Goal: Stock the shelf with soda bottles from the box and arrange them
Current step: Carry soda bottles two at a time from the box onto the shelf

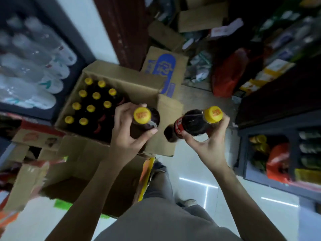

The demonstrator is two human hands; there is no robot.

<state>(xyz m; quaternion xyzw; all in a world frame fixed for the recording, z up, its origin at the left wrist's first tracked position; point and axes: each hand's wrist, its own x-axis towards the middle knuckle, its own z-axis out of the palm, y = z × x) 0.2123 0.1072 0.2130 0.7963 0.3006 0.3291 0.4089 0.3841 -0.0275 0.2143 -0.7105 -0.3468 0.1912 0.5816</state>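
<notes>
An open cardboard box point(111, 70) on the floor holds several dark soda bottles with yellow caps point(96, 95). My left hand point(125, 133) grips one dark soda bottle point(146, 119) by its neck, just above the box's right side. My right hand point(206, 145) grips a second soda bottle point(192, 124) with a red label; it is tilted, its cap pointing right, and it hangs over the floor right of the box. Dark shelves point(278, 126) stand at the right.
A cooler with clear water bottles point(34, 66) stands at the left. More cardboard boxes point(166, 70) and red bags point(229, 73) crowd the floor behind. An empty open box point(78, 180) lies near my legs. White tiled floor point(199, 180) stretches between box and shelves.
</notes>
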